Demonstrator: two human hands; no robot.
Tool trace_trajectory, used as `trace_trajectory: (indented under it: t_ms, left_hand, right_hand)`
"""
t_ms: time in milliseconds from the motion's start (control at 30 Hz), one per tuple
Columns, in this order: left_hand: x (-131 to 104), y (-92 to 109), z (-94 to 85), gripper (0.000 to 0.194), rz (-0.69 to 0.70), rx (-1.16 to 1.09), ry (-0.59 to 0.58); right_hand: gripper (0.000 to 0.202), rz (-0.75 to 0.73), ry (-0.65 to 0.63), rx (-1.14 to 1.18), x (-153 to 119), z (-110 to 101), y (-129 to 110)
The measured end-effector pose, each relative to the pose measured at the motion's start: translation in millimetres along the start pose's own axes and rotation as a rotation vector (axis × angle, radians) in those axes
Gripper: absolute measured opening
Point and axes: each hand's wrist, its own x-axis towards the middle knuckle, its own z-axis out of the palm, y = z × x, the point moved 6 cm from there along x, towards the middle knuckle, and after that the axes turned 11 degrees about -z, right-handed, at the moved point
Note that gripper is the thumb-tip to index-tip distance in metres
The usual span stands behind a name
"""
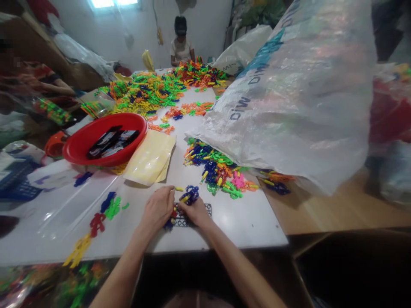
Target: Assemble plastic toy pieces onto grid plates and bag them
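Observation:
My right hand [195, 211] is closed around a dark blue plastic toy figure [192, 193] with a yellow part on it. Beside it, my left hand [159, 207] is curled shut, and its fingers hide whatever they grip. A small yellow piece [179, 188] shows just past the left fingertips. Under both hands lies a black grid plate [207, 209] with round holes, partly covered. Red and blue plastic bits [169, 223] show on it by the left hand. To the left, blue, green, red [97, 224] and yellow [79, 250] figures lie in a loose row.
A big white sack [289, 107] leans over the table's right side, with colourful figures [221, 171] at its mouth. A red basin [105, 158] holds dark printed packets, next to yellow sheets [150, 158]. Heaped figures [154, 92] cover the far end. Two people sit around the table.

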Motion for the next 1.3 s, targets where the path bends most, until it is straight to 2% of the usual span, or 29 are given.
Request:
trace_trajectory:
  t_ms: [100,267,333,467,600,633,667,733,767,800,867,967,1000,1067,1133,1200,1300]
  left_hand:
    - [-0.3,-1.0,-1.0,0.039,-0.008,-0.042,0.0]
    - [-3.0,-1.7,0.7,0.055,0.019,-0.015,0.007]
    - [-1.7,-0.1,1.4,0.054,0.045,-0.014,0.018]
    - [6.6,-3.6,0.0,0.034,-0.034,0.05,0.052]
    - [5.9,-2.6,-1.0,0.026,-0.034,0.094,0.047]
    - [4.2,-1.5,-1.1,0.025,-0.021,0.093,0.05]
    - [2.6,-0.9,-1.3,0.025,-0.015,0.096,0.055]
    - [0.1,-0.8,-1.8,0.024,-0.026,0.108,0.062]
    - [-0.6,-0.9,-2.1,0.024,-0.034,0.113,0.061]
    - [-1.2,-0.9,-2.3,0.024,-0.041,0.113,0.056]
    - [-2.2,-1.0,-2.7,0.025,-0.049,0.098,0.043]
    - [-3.4,-1.1,-2.2,0.027,-0.055,0.062,0.027]
    - [-3.4,-1.2,-1.9,0.027,-0.059,0.057,0.029]
    - [-2.7,-0.5,-0.9,0.028,-0.058,0.065,0.042]
    - [-1.6,1.2,0.1,0.028,-0.051,0.094,0.059]
    - [-1.2,3.1,1.0,0.028,-0.039,0.12,0.065]
    - [-2.5,3.3,1.6,0.028,-0.039,0.121,0.055]
  right_hand:
    - [0.007,-0.107,-0.043,-0.091,10.6,9.9,4.7]
    - [0.017,-0.3,-0.269,-0.548,14.9,20.5,11.1]
    - [0.018,-0.338,-0.311,-0.66,13.1,24.9,12.6]
    - [0.019,-0.413,-0.35,-0.696,21.1,28.8,5.8]
    - [0.012,-0.438,-0.593,-0.629,56.7,14.7,-3.6]
    - [0.014,-0.433,-0.582,-0.687,72.7,4.9,-7.0]
    - [0.018,-0.428,-0.516,-0.8,91.0,-6.9,-11.1]
    - [0.026,-0.417,-0.304,-1.069,124.7,-29.0,-21.2]
    - [0.029,-0.411,-0.229,-1.166,135.7,-35.1,-24.7]
    - [0.03,-0.425,-0.205,-1.223,141.2,-36.0,-26.2]
    - [0.028,-0.509,-0.278,-1.256,134.0,-27.6,-22.2]
    - [0.02,-0.654,-0.456,-1.241,90.9,-16.1,-4.9]
    - [0.018,-0.653,-0.482,-1.232,77.3,-17.3,1.1]
    - [0.017,-0.603,-0.451,-1.223,64.8,-24.6,7.5]
    - [0.021,-0.552,-0.347,-1.25,75.1,-31.3,4.2]
    - [0.025,-0.499,-0.237,-1.289,101.5,-34.4,-4.6]
    - [0.024,-0.422,-0.173,-1.316,134.3,-32.1,-15.6]
